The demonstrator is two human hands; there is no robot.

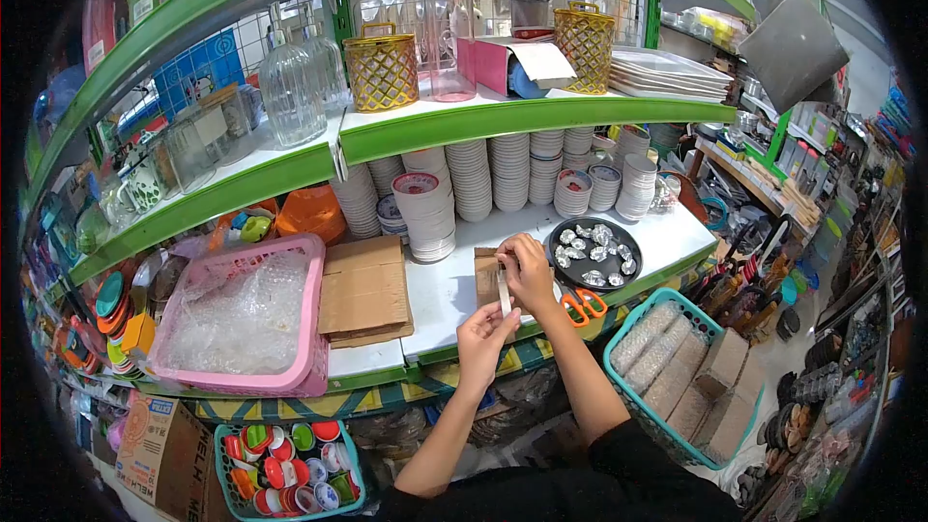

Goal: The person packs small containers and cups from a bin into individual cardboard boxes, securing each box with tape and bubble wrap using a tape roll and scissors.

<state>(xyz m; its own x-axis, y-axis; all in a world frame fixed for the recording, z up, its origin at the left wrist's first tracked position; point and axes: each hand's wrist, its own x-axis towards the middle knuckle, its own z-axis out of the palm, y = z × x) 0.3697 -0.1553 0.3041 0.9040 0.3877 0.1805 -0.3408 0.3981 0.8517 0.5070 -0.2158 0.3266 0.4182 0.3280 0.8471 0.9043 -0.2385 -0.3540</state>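
Observation:
Over the front edge of the white shelf, my left hand [485, 333] pinches the lower end of a thin pale strip [504, 292]. My right hand [527, 271] is closed around the strip's upper part, just above my left hand. Behind the hands lies a small piece of brown cardboard [486, 275], partly covered by my right hand. Right of it sits a round black tray [592, 282] with several foil-like silver pieces. Orange-handled scissors [583, 307] rest at the shelf edge beside my right wrist. A stack of flat cardboard [364, 290] lies to the left.
Stacks of small white bowls [472, 179] line the back of the shelf. A pink basket [314, 329] with bubble wrap stands left. Below are a teal basket [619, 382] of wrapped packages at right and another basket [362, 488] of colourful items at left. A green-edged shelf [541, 124] overhangs.

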